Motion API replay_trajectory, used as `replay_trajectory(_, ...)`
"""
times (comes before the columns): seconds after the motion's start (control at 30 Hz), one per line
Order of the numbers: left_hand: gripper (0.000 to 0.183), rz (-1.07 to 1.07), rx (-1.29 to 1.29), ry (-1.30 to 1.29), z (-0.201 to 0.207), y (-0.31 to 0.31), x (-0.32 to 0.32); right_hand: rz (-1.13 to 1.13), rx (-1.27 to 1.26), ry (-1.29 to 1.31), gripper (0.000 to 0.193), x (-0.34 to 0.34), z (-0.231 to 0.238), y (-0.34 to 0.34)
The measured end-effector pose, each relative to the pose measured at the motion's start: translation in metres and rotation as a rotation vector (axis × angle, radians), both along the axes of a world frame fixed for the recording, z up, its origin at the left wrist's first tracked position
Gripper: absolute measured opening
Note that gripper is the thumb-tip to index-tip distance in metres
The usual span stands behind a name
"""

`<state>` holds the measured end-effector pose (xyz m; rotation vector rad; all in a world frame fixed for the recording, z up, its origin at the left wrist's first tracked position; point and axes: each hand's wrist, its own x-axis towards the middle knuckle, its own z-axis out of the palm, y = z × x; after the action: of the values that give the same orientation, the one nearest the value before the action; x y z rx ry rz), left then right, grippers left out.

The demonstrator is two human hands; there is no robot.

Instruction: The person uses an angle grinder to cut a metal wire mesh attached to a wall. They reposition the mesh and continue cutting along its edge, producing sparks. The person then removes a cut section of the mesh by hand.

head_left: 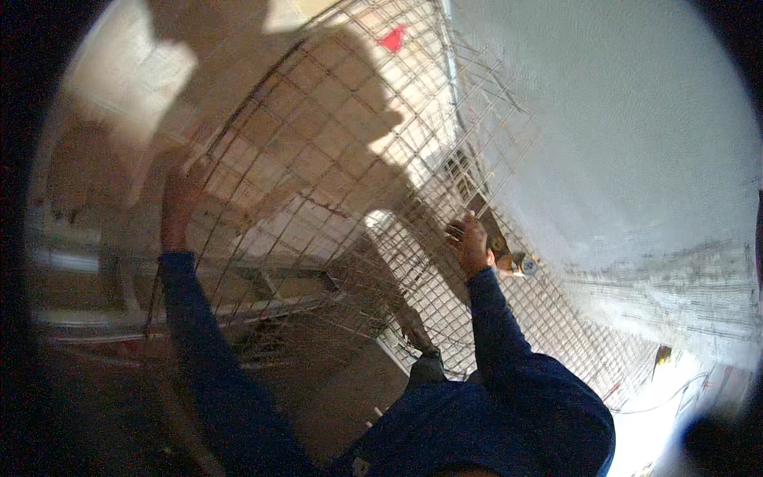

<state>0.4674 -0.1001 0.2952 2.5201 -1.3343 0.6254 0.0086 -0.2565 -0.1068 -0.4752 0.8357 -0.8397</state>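
A large wire mesh panel [318, 119] of thin rods stands tilted in front of me, its grid reaching from the upper middle down toward my body. My left hand [184, 191] is closed around its left edge rod; the fingers are dim and somewhat blurred. Farther right, my right hand [469, 240] has its fingers hooked on the mesh wires near the grey wall. Both sleeves are dark blue. A small scrap of red [393, 38] shows against the upper part of the grid.
A smooth grey wall [636, 119] rises on the right, rougher low down. Beside my right wrist is a small round-ended object [520, 264] of unclear kind. More mesh [548, 310] runs along the wall's foot. My shadow falls across the pale surface [159, 60] behind the panel.
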Motion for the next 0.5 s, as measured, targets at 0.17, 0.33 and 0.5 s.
replay_trajectory(0.17,0.046,0.082,0.343,0.187,0.038,0.005,-0.023,-0.118,0.166,0.018,0.069,0.005,0.035,0.017)
replay_trajectory(0.33,0.043,0.103,0.354,0.226,0.053,-0.008,-0.021,-0.124,-0.236,0.67,0.073,-0.009,0.074,0.017)
replay_trajectory(0.5,0.04,0.005,0.387,0.34,0.067,-0.005,-0.032,-0.208,-0.924,1.014,0.077,0.006,0.126,0.01)
